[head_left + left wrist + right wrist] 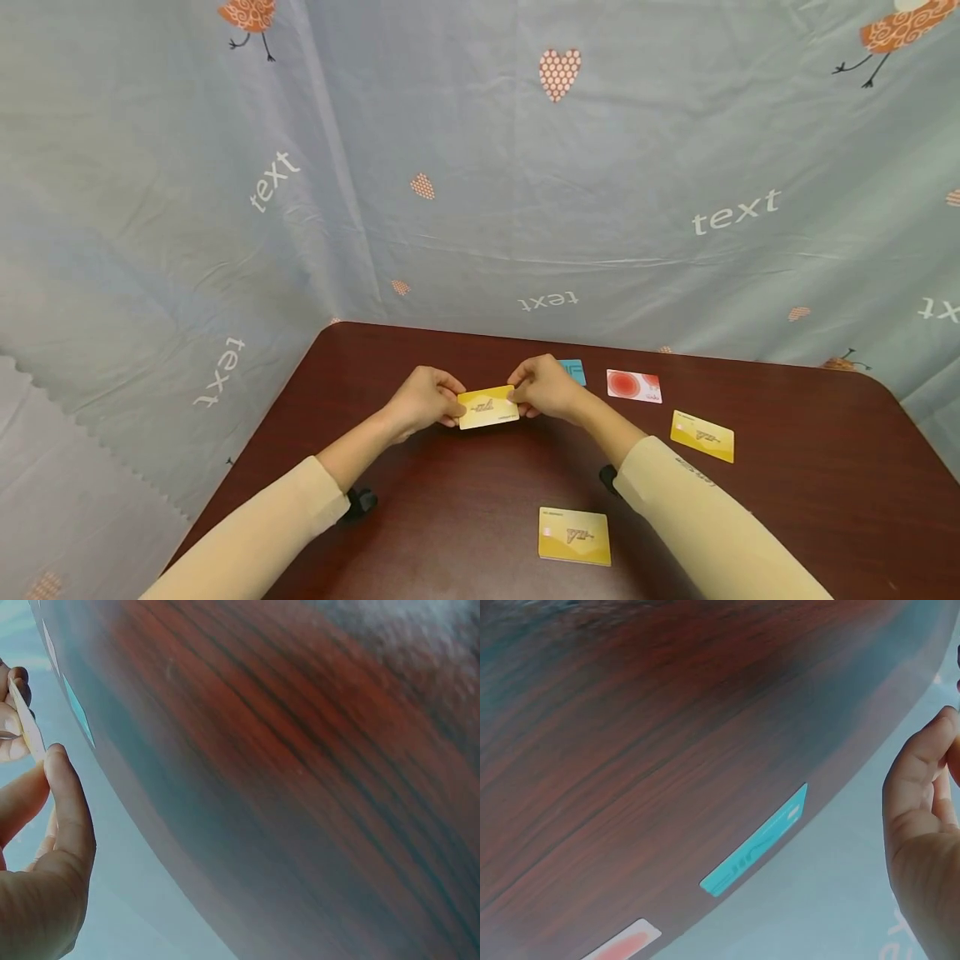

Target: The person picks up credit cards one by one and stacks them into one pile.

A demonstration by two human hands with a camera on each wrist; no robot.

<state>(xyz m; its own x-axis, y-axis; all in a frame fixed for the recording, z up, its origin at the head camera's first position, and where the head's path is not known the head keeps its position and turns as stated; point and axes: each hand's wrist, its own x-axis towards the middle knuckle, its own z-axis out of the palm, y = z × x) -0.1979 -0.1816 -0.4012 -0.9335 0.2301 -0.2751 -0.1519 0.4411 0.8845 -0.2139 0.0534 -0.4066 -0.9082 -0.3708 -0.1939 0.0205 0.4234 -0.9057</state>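
Between my two hands a yellow card [487,407] is held up over the dark table, its printed face toward the head camera. My left hand [424,403] pinches its left end between thumb and fingers; the left wrist view shows that hand [56,840] with the card [28,724] nearly edge-on. The right end is pinched by my right hand [546,388], seen at the edge of the right wrist view [926,802]. Just behind the right hand lies a blue card [574,372], partly covered by it. A white card with red circles [634,386] lies to its right.
Another yellow card [702,436] lies tilted beyond my right forearm. Near the front of the dark wooden table [450,517] sits a small stack of yellow cards [574,537]. A grey-blue patterned curtain [480,208] hangs behind the table and along its left side.
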